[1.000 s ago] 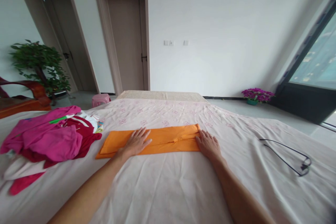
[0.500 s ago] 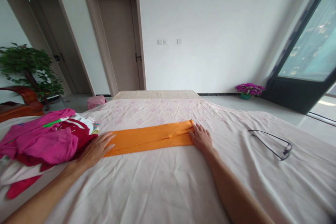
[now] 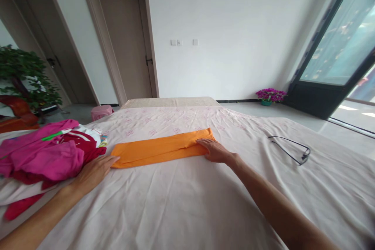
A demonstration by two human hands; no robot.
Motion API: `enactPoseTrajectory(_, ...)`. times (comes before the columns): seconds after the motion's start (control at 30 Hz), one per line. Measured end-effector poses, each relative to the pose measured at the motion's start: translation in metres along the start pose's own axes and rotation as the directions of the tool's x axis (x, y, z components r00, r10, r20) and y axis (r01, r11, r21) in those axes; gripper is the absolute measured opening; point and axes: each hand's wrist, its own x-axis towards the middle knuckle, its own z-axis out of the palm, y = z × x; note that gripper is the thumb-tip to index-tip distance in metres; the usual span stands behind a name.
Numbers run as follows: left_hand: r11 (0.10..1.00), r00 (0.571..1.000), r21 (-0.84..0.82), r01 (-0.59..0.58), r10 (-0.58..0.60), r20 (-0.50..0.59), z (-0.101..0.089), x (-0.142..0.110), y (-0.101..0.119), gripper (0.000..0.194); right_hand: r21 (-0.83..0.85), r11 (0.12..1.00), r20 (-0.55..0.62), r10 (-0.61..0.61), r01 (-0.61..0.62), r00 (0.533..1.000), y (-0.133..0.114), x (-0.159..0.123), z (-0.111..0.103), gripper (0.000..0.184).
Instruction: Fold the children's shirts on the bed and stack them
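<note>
An orange garment (image 3: 158, 149), folded into a long flat strip, lies across the sheet in front of me; its exact kind cannot be made out. At the strip's left end, my left hand (image 3: 95, 170) touches the near corner with its fingertips, fingers stretched out. My right hand (image 3: 215, 150) rests flat on the right end, fingers extended leftward over the cloth. Left of my left hand is a heap of crumpled clothes (image 3: 49, 152) in pink, red and white.
A pale sheet with a pink flower pattern (image 3: 181, 195) covers the wide surface. Black-framed glasses (image 3: 293, 150) lie on it to the right. Beyond its far edge are a pink stool (image 3: 102, 112) and a pot of purple flowers (image 3: 270, 95).
My right hand has turned and slid inward over the garment's right end. My left hand has drawn back slightly to its left corner. The whole view has shifted a little.
</note>
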Motion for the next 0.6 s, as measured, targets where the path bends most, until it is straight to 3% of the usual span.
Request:
enactPoseTrajectory(0.13, 0.992, 0.992, -0.079, 0.093, -0.099, -0.077, 0.003, 0.006, 0.003, 0.041, -0.111, 0.994, 0.099, 0.025, -0.014, 0.995, 0.005, 0.004, -0.015, 0.079)
enactPoseTrajectory(0.23, 0.948, 0.958, -0.224, 0.224, -0.257, -0.126, 0.008, 0.009, 0.001, 0.035, -0.212, 0.972, 0.054, 0.111, -0.098, 0.992, 0.007, 0.01, -0.02, 0.064)
enactPoseTrajectory(0.33, 0.84, 0.876, -0.376, 0.391, -0.465, -0.13, 0.01, 0.016, 0.001, 0.034, -0.255, 0.944, -0.011, 0.213, -0.209, 0.977, 0.005, 0.017, -0.02, 0.046)
enactPoseTrajectory(0.43, 0.729, 0.779, -0.521, 0.445, -0.602, -0.177, -0.001, 0.027, 0.005, 0.035, -0.248, 0.927, -0.053, 0.276, -0.28, 0.96, 0.0, 0.023, -0.028, 0.037)
enactPoseTrajectory(0.53, 0.678, 0.707, -0.603, 0.421, -0.661, -0.25, -0.024, 0.04, 0.01, 0.041, -0.22, 0.924, -0.099, 0.298, -0.313, 0.95, -0.001, 0.028, -0.056, 0.035)
enactPoseTrajectory(0.6, 0.639, 0.692, -0.652, 0.409, -0.683, -0.235, -0.039, 0.046, 0.009, 0.044, -0.173, 0.933, -0.088, 0.303, -0.314, 0.949, 0.003, 0.032, -0.081, 0.031)
